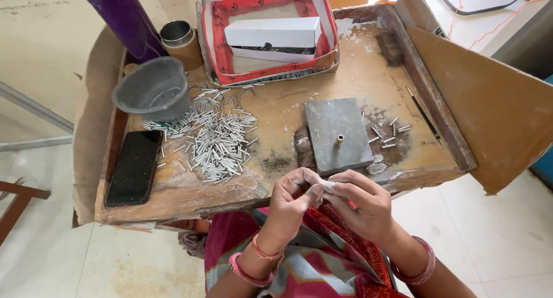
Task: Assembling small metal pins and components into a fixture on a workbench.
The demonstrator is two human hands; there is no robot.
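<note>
Left hand (295, 197) and right hand (360, 201) were pinched shut together on a small whitish piece (327, 185) just off the worn wooden desk's (276, 110) near edge, close to the grey slab with a brass pin (337, 135); silver tube pile (216, 136) was within left reach.

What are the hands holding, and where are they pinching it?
The left hand and right hand pinch something small and whitish between their fingertips. What it is, and which part, cannot be told.

Wooden tray (276, 110) bearing metal tubes (216, 136), phone (134, 166), grey block (337, 135)

black phone (134, 166), grey bowl (154, 88), perhaps metal pins (216, 138).
</note>
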